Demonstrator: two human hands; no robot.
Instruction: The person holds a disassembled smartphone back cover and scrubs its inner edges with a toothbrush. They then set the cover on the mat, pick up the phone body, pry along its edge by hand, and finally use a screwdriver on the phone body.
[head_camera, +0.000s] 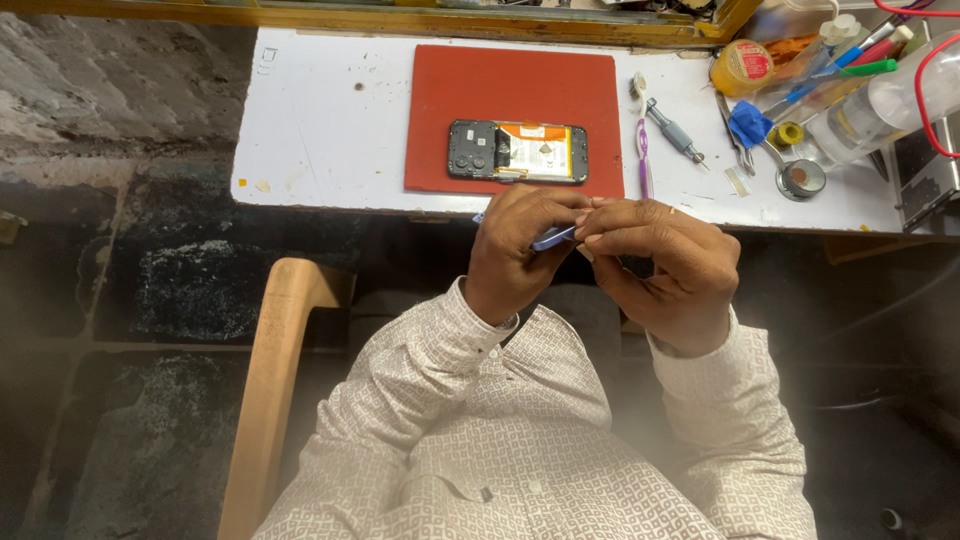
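Both hands meet just below the near edge of the counter (330, 130). The left hand (515, 255) and right hand (665, 265) pinch a thin blue strip (552, 238) between their fingers, held in the air above the lap. On the counter beyond them, an opened phone (517, 152) lies on a red mat (470, 85), with a purple toothbrush (643, 140) and a screwdriver (675, 132) to its right.

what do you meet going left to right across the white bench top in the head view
red mat → opened phone lying on it → purple toothbrush → grey-handled screwdriver → tweezers → small round tin → clear plastic bottle
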